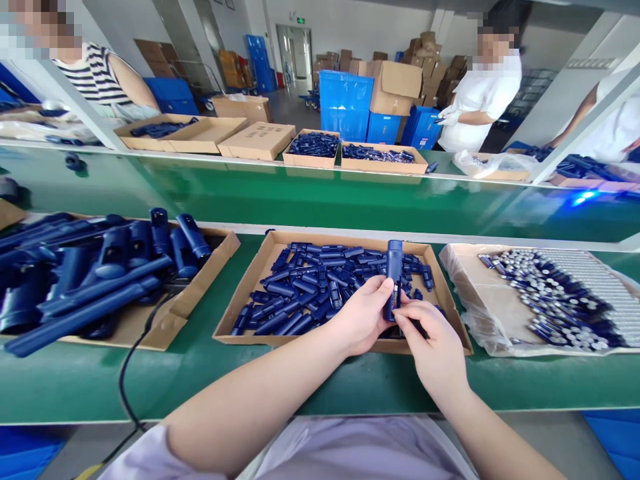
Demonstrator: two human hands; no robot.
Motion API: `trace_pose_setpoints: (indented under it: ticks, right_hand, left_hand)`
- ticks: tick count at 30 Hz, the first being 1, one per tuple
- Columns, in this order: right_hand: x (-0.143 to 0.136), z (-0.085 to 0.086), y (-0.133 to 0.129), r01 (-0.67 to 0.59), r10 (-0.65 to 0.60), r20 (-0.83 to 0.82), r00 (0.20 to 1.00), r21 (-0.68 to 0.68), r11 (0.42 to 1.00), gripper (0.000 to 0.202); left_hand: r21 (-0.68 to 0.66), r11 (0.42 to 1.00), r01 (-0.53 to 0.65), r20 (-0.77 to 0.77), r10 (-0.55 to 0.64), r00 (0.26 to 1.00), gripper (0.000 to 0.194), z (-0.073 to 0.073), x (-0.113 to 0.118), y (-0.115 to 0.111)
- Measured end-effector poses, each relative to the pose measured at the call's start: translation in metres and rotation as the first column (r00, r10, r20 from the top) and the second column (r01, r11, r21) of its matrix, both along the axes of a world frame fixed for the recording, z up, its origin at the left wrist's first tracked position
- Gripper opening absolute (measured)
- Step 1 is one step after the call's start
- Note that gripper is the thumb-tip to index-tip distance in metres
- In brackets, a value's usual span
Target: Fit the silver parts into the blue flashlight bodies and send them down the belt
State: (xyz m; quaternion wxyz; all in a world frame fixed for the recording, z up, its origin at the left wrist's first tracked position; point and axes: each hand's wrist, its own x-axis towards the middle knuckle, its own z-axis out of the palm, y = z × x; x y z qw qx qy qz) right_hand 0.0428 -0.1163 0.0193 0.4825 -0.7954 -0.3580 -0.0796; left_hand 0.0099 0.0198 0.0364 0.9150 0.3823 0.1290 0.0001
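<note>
My left hand (367, 312) is wrapped round a dark blue plastic tube-shaped casing (395, 261), held upright. A slot in the casing's side shows something dark with a small yellowish mark inside; I cannot make out what it is. With thumb and forefinger closed at the lower end of the casing, my right hand (434, 343) touches it from the right. Both hands are over the near right part of a shallow cardboard tray (241, 288), which holds many small dark blue plastic parts (300, 285).
Left stands a cardboard box (173, 328) of larger blue casings, a black cable (121, 373) hanging over its front. Right is a plastic-lined tray (487, 283) of small metal-ended cylinders. Behind the green conveyor belt (280, 200), more boxes line a bench; people work there.
</note>
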Motion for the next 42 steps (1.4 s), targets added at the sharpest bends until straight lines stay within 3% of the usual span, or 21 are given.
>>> trace_pose_setpoints:
  ticks: [22, 35, 42]
  right_hand:
    - [-0.002, 0.002, 0.001, -0.041, 0.042, 0.043, 0.998, -0.017, 0.999, 0.014]
    - [0.022, 0.011, -0.016, -0.309, 0.319, 0.001, 0.948, -0.251, 0.917, 0.021]
    - [0.028, 0.010, -0.024, -0.337, 0.380, 0.087, 0.921, -0.317, 0.887, 0.021]
  left_hand:
    - [0.001, 1.000, -0.008, 0.011, 0.008, 1.000, 0.030, -0.001, 0.000, -0.001]
    - [0.011, 0.997, 0.081, -0.014, -0.081, 0.997, 0.031, -0.001, -0.001, 0.000]
    - [0.012, 0.995, 0.094, -0.034, -0.094, 0.995, 0.031, 0.001, -0.002, 0.000]
